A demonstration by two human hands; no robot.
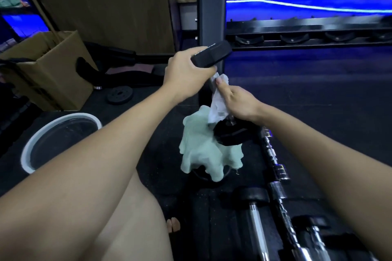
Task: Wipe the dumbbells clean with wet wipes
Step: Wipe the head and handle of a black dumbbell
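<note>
A black hex dumbbell stands tilted on end, its lower head resting on a pale green cloth on the floor. My left hand grips the upper head. My right hand is wrapped round the chrome handle with a white wet wipe between fingers and bar; most of the handle is hidden by the wipe and hand.
A white-rimmed bucket sits at the left, a cardboard box behind it. More dumbbells and a chrome bar lie on the dark floor at the right. A dumbbell rack stands ahead. A small weight plate lies near the box.
</note>
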